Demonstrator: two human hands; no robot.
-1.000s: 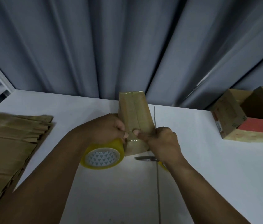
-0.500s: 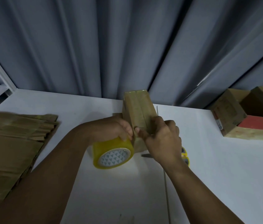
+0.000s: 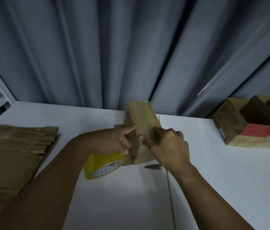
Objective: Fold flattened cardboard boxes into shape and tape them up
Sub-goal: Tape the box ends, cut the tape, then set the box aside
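Grey curtains back a white worktop (image 3: 213, 180) where the box (image 3: 141, 120) stands at centre. The left hand (image 3: 112, 141) grips the tape roll (image 3: 104, 165), one finger pressing the box; the right hand (image 3: 169, 146) curls its fingers round the box's side. The tape is best rubbed down firmly along the seam, with the box held steady

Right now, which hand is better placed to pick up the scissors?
Probably right: the scissors lie just below the right hand, which grips the box; the left hand is busy holding the tape roll.
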